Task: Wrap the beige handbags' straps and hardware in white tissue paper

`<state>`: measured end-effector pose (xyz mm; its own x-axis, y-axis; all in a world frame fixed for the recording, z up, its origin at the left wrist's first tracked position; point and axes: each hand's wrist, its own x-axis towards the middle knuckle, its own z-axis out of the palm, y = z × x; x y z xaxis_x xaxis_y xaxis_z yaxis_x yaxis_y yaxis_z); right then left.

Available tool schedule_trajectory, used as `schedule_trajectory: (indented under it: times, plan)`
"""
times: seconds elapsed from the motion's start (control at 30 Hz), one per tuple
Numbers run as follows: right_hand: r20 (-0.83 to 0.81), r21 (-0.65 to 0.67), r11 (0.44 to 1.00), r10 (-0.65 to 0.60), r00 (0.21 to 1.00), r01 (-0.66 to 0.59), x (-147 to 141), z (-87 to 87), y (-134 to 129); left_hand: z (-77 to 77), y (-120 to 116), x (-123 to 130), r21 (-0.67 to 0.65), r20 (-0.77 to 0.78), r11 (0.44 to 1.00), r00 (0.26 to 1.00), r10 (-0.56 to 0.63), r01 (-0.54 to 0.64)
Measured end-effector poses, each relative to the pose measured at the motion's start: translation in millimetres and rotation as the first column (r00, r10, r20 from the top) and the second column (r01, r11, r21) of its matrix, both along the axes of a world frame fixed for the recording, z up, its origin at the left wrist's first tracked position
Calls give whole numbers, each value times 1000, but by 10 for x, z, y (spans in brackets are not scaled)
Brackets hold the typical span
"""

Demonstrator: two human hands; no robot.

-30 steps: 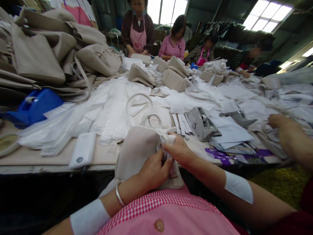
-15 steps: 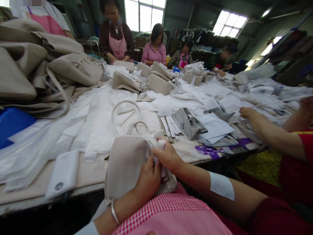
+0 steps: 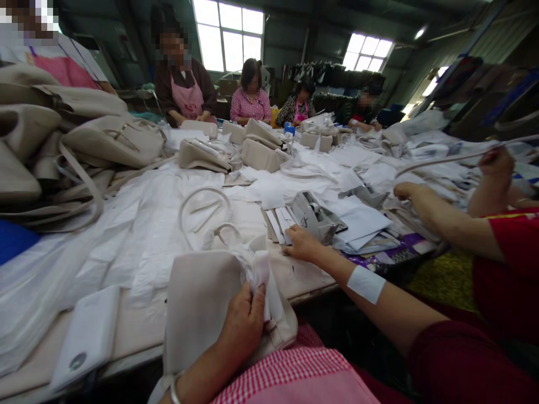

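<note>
Lower centre of frame: pale beige bag [image 3: 202, 303] at the near edge of the table [image 3: 303, 272], its lower part hidden behind my left forearm and the checked apron [image 3: 273, 365]. My left grip [image 3: 245, 318] is closed, thumb and fingers pinching white wrapping [image 3: 260, 272] at the bag's right side; the fingers' far ends are out of sight behind the folds. My right grip [image 3: 302, 244], at centre right of frame, reaches over the near ends of the white strips [image 3: 276, 224]; fingers curled palm-down, and whether they pinch a strip I cannot tell. Left wrist bangle [image 3: 174, 388] cut by the bottom edge; blue object [image 3: 16, 241] cut by the left edge, too little showing to name. Bag's broad plain panel faces me, visible part running up and down the frame; wrapped handle [image 3: 226, 229] points to the top. True long axis hard to fix with the base covered. Grey dispenser [image 3: 314, 216], just beside the strips, bears a dark handwritten mark like an X. Emblem on the striped apron [image 3: 189, 101], upper left, too small to read; round badge on the white device [image 3: 86, 336], lower left, likewise. Purple tape [image 3: 404, 247], right of centre, carries pale marks, illegible. Co-worker's hand [image 3: 405, 191] at right, near a pale strap [image 3: 442, 160].
</note>
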<state>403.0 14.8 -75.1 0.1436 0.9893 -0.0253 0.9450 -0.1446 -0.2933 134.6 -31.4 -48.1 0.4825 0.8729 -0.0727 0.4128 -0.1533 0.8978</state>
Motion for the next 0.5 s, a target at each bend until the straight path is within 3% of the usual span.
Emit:
schedule_trajectory:
  times: [0.13,0.27,0.4,0.5]
  plan:
    - [60,-2,1000,-16,998,16,29,-119,71,62,42,-30,-48,-1,998,1000,-28,28]
    - [117,66,991,-121,986,113,101,20,25,115,102,-85,-57,-4,998,999,-41,40]
    - [148,164,973,-189,971,164,101,166,-285,130,165,-163,-34,-1,999,999,-42,42]
    - [154,117,985,-144,978,126,45,94,-598,103,181,-206,-32,-5,999,999,-38,38]
